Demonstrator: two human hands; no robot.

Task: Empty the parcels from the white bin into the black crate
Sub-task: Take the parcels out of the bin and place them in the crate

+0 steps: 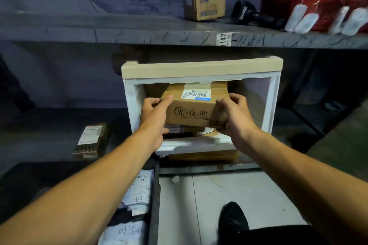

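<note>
The cardboard parcel (pixel 196 109) sits at the open front of the white bin (pixel 275 105), above other parcels stacked inside; the left hand (pixel 154 115) grips its left end with curled fingers and the right hand (pixel 237 117) grips its right end likewise. The bin stands on the lower shelf level below the grey shelf (pixel 139 35). The black crate (pixel 156 195) lies below at lower left, holding white mailer bags (pixel 139 191), and a flat wrapped parcel (pixel 91 139) lies to the left of the bin.

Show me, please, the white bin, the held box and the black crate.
white bin (pixel 275 103): head view, right wall.
box (pixel 191 112): head view, printed front face.
black crate (pixel 156 195): head view, right rim.
</note>
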